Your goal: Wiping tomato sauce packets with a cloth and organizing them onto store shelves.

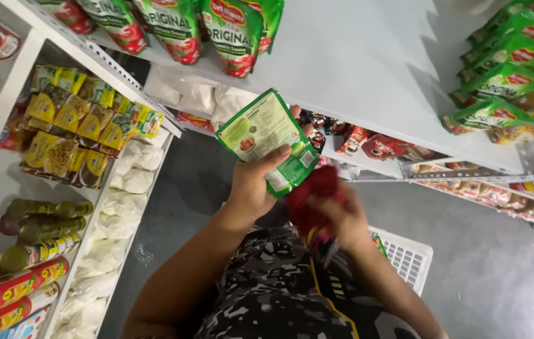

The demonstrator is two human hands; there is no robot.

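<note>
We are holding a green pouch point(268, 139) at the centre of the frame, back face turned up toward the camera, probably so the panel on that side can be seen. Our left hand point(251, 185) is gripping it from below: thumb lying across the lower part of the face, the other fingers curled behind it. Our right hand point(336, 216) is sitting just right of and below the pouch, closed on a bunched red cloth point(314, 198) that is touching the pouch's lower right corner; motion blur is hiding the finger detail, so we are judging the grip from the cloth's bunching.

Moving outward: a white basket point(408, 257) is lying on the grey floor at lower right, behind the right forearm. Matching green pouches point(499, 81) are standing in a row on the white shelf point(367, 69) at upper right. Yellow packets point(69, 122) are filling the upper left, bottles point(41, 216) are lying on their sides at far left, and white bags point(116, 220) are running down beside them.
</note>
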